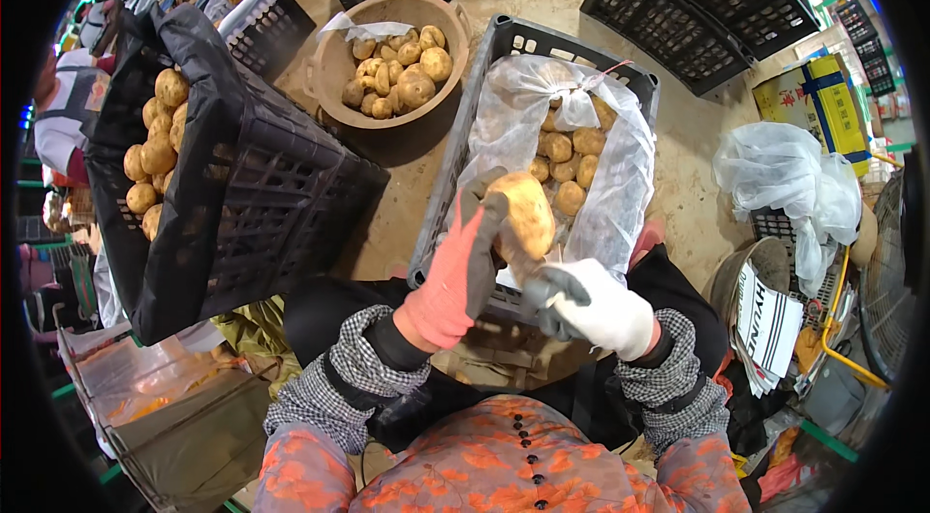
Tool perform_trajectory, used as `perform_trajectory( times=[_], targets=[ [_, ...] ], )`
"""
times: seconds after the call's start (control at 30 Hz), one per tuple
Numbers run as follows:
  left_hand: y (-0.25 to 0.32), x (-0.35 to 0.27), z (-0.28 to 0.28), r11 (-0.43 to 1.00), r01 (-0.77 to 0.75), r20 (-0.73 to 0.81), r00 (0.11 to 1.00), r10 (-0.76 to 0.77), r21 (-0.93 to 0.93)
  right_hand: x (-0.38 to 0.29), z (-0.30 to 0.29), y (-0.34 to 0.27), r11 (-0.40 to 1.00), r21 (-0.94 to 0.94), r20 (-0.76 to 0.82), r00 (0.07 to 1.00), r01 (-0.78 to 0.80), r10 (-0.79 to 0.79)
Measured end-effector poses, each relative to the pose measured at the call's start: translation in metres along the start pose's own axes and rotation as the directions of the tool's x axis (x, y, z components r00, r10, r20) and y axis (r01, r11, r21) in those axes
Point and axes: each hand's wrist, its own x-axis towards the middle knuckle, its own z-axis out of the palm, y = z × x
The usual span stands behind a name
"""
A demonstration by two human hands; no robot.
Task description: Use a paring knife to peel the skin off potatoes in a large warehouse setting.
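My left hand (465, 259), in a red glove with dark coating, grips a large potato (525, 213) over the near part of a black plastic crate (649, 99). My right hand (592, 304), in a white glove with dark grey fingers, is closed on the handle of a tool whose dark, blurred head (517, 257) lies against the potato's lower side; its exact kind cannot be told. In the crate, a translucent white plastic liner (501, 99) lies folded open around several smaller potatoes (564, 157).
A round plastic basin (312, 77) of potatoes stands beyond, left of centre. Tall black crates with a dark liner (207, 70) hold potatoes at left. More black crates (668, 11) stand at upper right. Right are plastic bags (777, 164), a bucket (763, 262) and a fan (883, 273). Another person (65, 106) is far left.
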Motion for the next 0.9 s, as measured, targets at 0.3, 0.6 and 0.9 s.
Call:
perform_trajectory(
  times=[0.3, 0.6, 0.9],
  targets=[
    [0.156, 0.001, -0.163, 0.394, -0.571, -0.187, 0.707, 0.682, -0.720, -0.045, -0.030, -0.030, 0.764, 0.328, -0.766, 0.629, 0.555, -0.128],
    [-0.024, 0.045, 0.001, 0.833, -0.123, 0.369, 0.924, -0.102, 0.539, -0.082, -0.042, -0.032, 0.277, 0.362, -0.756, 0.454, 0.890, -0.471],
    [-0.092, 0.001, -0.012, 0.335, -0.684, 0.754, 0.514, -0.409, 0.648, -0.122, -0.098, -0.013, 0.368, 0.520, -0.399, 0.600, 0.771, -0.693]
  ],
)
